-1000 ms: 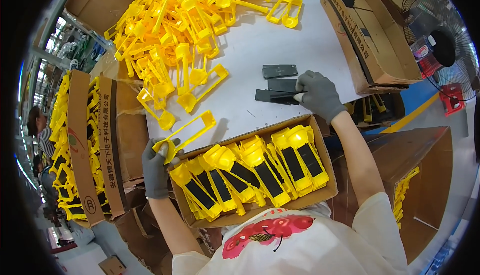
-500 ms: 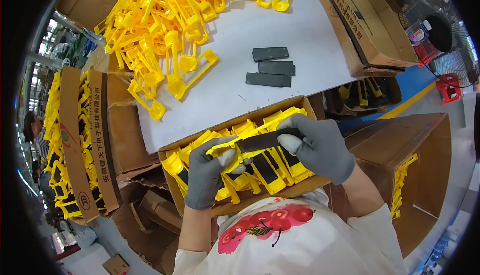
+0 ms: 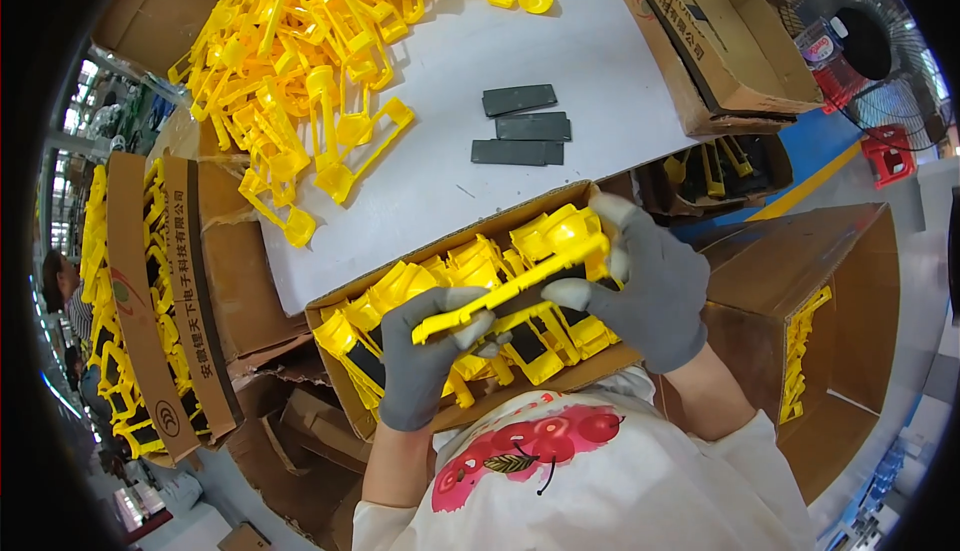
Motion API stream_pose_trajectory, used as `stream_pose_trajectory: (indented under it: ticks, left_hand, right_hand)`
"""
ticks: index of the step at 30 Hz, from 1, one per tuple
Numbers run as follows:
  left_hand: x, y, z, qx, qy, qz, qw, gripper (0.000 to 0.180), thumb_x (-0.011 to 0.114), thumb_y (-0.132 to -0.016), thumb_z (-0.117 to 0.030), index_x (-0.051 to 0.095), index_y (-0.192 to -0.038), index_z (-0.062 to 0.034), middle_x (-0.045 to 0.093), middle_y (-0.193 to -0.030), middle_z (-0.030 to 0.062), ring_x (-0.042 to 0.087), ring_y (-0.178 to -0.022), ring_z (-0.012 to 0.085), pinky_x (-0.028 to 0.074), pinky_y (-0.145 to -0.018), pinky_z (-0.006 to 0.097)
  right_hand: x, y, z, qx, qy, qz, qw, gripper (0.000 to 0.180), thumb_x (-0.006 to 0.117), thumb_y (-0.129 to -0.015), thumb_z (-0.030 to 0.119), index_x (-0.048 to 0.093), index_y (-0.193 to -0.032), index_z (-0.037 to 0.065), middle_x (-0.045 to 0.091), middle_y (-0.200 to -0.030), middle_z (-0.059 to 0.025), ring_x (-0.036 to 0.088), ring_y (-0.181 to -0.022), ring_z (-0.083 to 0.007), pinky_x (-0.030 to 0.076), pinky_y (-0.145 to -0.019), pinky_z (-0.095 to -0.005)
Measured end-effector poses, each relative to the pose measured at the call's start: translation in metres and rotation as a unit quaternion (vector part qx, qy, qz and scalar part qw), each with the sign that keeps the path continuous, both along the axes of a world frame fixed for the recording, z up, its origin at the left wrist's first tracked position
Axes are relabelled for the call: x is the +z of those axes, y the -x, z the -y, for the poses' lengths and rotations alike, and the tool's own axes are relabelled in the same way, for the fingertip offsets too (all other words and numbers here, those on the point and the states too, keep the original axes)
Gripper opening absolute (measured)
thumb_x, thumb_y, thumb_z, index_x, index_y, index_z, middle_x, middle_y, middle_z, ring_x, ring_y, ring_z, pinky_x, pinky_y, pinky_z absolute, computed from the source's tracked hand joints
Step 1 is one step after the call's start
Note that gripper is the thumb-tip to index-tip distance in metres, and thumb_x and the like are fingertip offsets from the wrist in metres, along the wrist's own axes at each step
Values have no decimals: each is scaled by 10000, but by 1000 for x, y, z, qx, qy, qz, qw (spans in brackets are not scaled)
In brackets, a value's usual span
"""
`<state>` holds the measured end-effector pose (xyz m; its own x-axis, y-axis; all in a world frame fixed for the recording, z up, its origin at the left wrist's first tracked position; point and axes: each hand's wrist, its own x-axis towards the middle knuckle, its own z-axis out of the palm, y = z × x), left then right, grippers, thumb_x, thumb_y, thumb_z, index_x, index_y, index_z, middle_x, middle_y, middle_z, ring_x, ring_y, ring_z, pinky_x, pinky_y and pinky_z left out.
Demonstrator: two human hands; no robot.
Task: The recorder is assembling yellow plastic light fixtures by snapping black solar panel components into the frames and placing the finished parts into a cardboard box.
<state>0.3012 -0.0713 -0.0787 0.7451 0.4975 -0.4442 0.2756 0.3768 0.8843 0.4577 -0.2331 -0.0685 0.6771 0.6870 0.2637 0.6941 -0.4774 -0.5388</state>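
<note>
My left hand (image 3: 416,361), in a grey glove with pale fingertips, is closed round the left end of a yellow plastic frame (image 3: 505,288). The frame is tilted, its right end higher. My right hand (image 3: 655,296), gloved alike, grips that right end, with the thumb below and the fingers above. Part of a dark flat plate shows within the frame, mostly hidden by its edge. Directly beneath both hands, a cardboard box (image 3: 452,242) holds several yellow frames (image 3: 470,263), some with dark plates in them.
A heap of yellow frames (image 3: 290,61) covers the white table's far left. Several dark plates (image 3: 532,127) lie mid-table. Cardboard boxes stand at far right (image 3: 735,71), left (image 3: 188,291) and lower right (image 3: 840,281). A fan (image 3: 868,46) and red stool (image 3: 887,156) are beyond.
The frame in my hands has turned edge-on, so its dark plate shows less. My right hand's fingers have moved up over the frame's right end. The whole view has shifted slightly.
</note>
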Motion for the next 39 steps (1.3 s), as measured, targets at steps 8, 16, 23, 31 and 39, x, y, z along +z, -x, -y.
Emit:
stream_pose_trajectory:
  ticks: [8, 16, 23, 31, 39]
  left_hand:
    - [-10, 7, 6, -101, 37, -29, 994, 185, 672, -835, 23, 649, -1012, 69, 680, -820, 117, 655, -655, 135, 530, -572, 228]
    - [-40, -36, -12, -202, -311, -11, 929, 544, 770, -739, -110, 514, -1216, -57, 662, -1059, 149, 661, -944, 281, 520, -788, 353]
    - [-25, -76, 4, -254, -576, -193, 753, 795, 817, -680, -309, 424, -1351, -142, 585, -1056, 133, 654, -802, 354, 529, -652, 414]
    - [-56, -65, -157, 32, -728, -209, 652, 380, 727, -699, -129, 655, -1073, -120, 622, -1034, 103, 572, -996, 321, 497, -825, 410]
    - [-103, -38, -211, -24, -649, -236, 723, 296, 745, -758, -298, 661, -875, -39, 638, -916, 137, 618, -841, 319, 499, -746, 405]
  right_hand:
    - [-41, 21, 38, 104, -1, -229, 968, 219, 752, -804, 231, 674, -900, 50, 662, -717, -98, 645, -598, -221, 495, -564, -281]
    - [-20, 14, 55, 20, 163, -335, 928, 348, 800, -726, 333, 683, -937, 82, 657, -708, -107, 638, -567, -237, 493, -547, -297]
    - [-28, -66, -23, 19, -28, -67, 997, 188, 703, -820, 265, 678, -924, 109, 640, -727, -91, 632, -639, -249, 480, -576, -322]
    - [-65, -122, -90, 46, 74, -33, 996, 183, 707, -800, 219, 674, -965, 147, 669, -904, -43, 654, -811, -246, 510, -713, -345]
    - [-84, -114, -120, 131, 86, 2, 988, 278, 759, -731, 262, 675, -970, 148, 616, -967, -55, 638, -891, -253, 513, -749, -379]
